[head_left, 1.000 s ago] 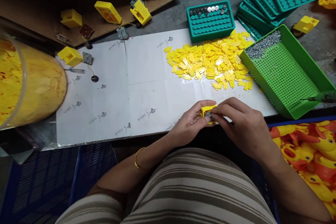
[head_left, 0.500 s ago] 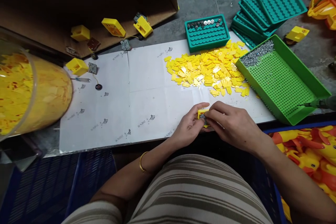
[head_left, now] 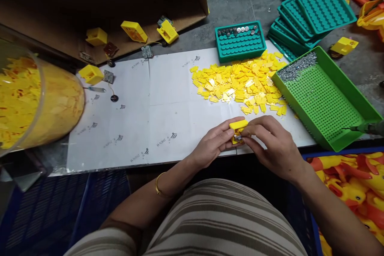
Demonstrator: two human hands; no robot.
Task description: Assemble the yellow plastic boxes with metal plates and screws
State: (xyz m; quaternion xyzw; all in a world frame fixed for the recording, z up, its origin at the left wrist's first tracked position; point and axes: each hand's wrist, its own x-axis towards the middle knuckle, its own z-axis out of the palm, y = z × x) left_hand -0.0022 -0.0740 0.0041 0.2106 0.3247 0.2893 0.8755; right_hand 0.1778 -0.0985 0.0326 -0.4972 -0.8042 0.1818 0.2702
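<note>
My left hand [head_left: 211,144] is closed round a small yellow plastic case [head_left: 239,124], holding it tilted over the table's front edge. The case's open side shows a small silvery part [head_left: 237,138] inside. My right hand [head_left: 270,146] has its thumb and fingers pinched at the right side of that opening; what lies between the fingertips is hidden. Beyond both hands spreads a heap of flat yellow plastic pieces [head_left: 240,80]. A teal tray [head_left: 240,48] behind the heap carries several button cells along its back rows.
On the right, a green perforated tray [head_left: 339,92] holds small screws, with a dark screwdriver tip [head_left: 360,128] over it. Stacked teal trays [head_left: 324,8] stand behind. At left are a clear tub [head_left: 63,100] of yellow pieces, a cardboard box [head_left: 180,30] and yellow cases with circuit boards.
The case has turned in my left hand, so a yellow wall now faces up where the circuit board showed before. My right fingertips have shifted to the case's right side.
</note>
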